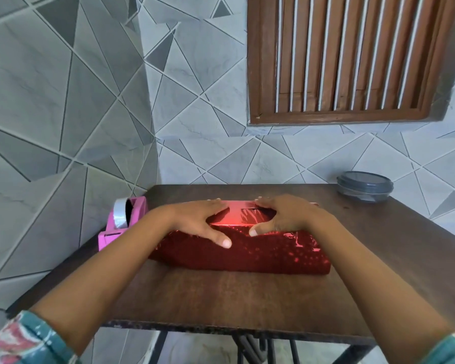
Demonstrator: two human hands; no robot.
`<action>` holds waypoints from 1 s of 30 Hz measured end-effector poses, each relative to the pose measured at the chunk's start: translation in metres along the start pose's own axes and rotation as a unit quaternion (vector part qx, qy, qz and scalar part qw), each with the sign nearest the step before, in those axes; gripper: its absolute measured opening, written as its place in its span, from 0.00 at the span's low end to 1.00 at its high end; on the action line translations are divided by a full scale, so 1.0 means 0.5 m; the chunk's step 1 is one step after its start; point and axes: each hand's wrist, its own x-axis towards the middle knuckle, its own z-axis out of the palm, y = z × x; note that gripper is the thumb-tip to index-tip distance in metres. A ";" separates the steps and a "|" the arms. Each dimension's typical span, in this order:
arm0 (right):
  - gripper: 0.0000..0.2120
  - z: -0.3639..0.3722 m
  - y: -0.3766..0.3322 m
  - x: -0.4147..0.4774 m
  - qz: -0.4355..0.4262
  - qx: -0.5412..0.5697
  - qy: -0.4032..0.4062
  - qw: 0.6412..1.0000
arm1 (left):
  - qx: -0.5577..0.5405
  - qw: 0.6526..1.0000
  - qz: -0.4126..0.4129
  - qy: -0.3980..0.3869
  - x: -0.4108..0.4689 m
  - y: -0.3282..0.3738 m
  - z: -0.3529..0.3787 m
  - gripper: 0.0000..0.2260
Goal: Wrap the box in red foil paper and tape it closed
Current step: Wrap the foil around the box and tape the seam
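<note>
Box: I see the box [242, 248] lying flat near the middle of the tabletop [221, 298], long side toward me, fully covered in red foil [273, 254] on every face I can see.
Foil: it looks crinkled and shiny along the box's front face; a bright band on top of the box between my hands looks like a seam or a tape strip, but I cannot tell which.
Left hand: my left hand [197, 222] lies spread, palm down, on the left part of the box's top, fingers reaching the far edge, thumb hooked over the near edge; it presses and grips nothing.
Right hand: my right hand [284, 216] lies the same way on the right part of the box's top, fingers splayed to the far edge, thumb on the near edge; flat on the foil, nothing closed in it.
Dispenser: a pink tape dispenser [124, 222] with a grey roll stands just left of the box, at the tabletop's left edge.
Container: a round lidded grey container [364, 186] sits well apart from the box, at the far right corner.
Wall: grey tiles with triangle lines behind the box, and a brown slatted window [347, 59] above and to the right.
Sleeves: patterned teal sleeves [24, 340] show at the bottom corners, nearest me.
</note>
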 end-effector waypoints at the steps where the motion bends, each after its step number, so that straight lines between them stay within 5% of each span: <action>1: 0.44 0.002 -0.002 -0.001 -0.004 -0.014 0.000 1.000 | 0.022 1.000 0.007 0.018 0.002 -0.009 0.011 0.50; 4: 0.41 0.018 -0.010 -0.011 -0.025 -0.074 0.018 0.997 | 0.092 0.993 0.037 0.068 0.014 -0.030 0.033 0.59; 13: 0.34 0.028 -0.018 0.000 -0.045 -0.121 0.060 0.990 | 0.124 0.984 0.008 0.127 0.035 -0.033 0.040 0.62; 17: 0.44 0.034 -0.035 0.026 -0.010 -0.164 0.060 0.985 | 0.117 0.985 0.006 0.128 0.039 -0.029 0.035 0.62; 20: 0.49 0.055 -0.060 0.040 -0.015 -0.149 0.069 0.986 | 0.117 0.984 0.007 0.136 0.040 -0.029 0.036 0.63; 30: 0.36 0.058 -0.004 0.004 -0.013 -0.067 0.089 0.994 | 0.094 0.983 0.010 0.155 0.047 -0.043 0.047 0.61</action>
